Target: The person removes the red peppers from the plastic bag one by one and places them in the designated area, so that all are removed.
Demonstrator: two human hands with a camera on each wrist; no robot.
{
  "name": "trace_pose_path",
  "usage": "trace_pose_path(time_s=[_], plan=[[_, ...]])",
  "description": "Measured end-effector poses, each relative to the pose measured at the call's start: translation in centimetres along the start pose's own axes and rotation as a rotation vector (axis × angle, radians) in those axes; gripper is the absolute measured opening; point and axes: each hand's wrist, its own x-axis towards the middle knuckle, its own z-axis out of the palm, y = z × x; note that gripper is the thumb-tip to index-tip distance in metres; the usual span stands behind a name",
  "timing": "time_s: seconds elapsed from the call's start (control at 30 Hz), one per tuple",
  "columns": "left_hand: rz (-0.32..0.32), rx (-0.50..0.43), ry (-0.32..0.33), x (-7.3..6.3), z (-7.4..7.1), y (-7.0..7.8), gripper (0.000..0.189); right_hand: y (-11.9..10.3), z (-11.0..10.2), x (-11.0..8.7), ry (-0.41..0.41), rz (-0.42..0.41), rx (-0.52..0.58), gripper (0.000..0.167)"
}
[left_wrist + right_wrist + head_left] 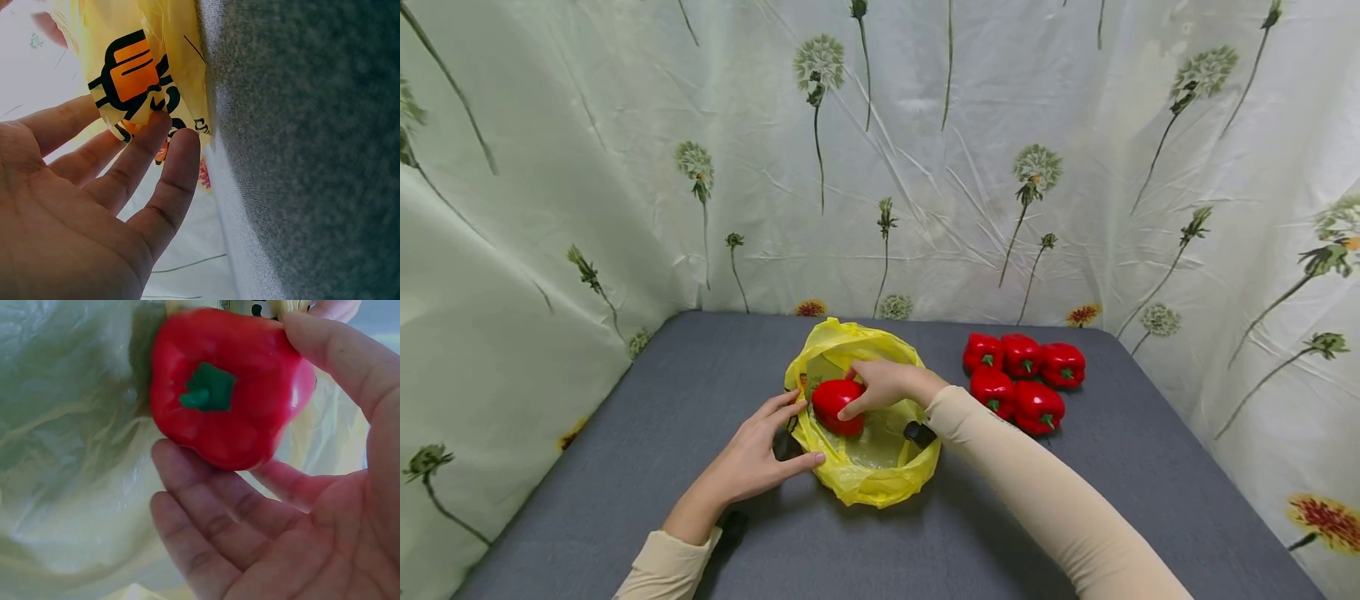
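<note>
A yellow plastic bag point(880, 490) stands with its mouth spread wide on the dark grey table. Inside it, against the left side, is a red bell pepper point(833, 408) with a green stem point(211, 389). My right hand point(891, 383) reaches into the bag and holds this pepper between thumb and fingers. On the bag's left outer side rests my left hand point(752, 457), its thumb at the near rim and its fingers lightly extended. In the left wrist view the fingertips touch the bag's orange and black print point(134, 72).
Several red bell peppers point(1022, 382) lie grouped on the table, right of the bag. Grey cloth covers the table point(700, 400). A pale curtain point(940, 200) with dandelion prints hangs behind and along both sides.
</note>
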Motion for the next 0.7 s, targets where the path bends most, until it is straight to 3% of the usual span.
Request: trace_pose_path(time_s=[0.3, 0.7], plan=[[0.007, 0.013, 0.010, -0.1, -0.1, 0.0, 0.090, 0.2, -0.7, -1.7, -0.054, 0.032, -0.050, 0.081], [0.012, 0.005, 0.002, 0.0, 0.0, 0.0, 0.091, 0.3, -2.6, -1.5, -0.209, 0.065, -0.003, 0.075]])
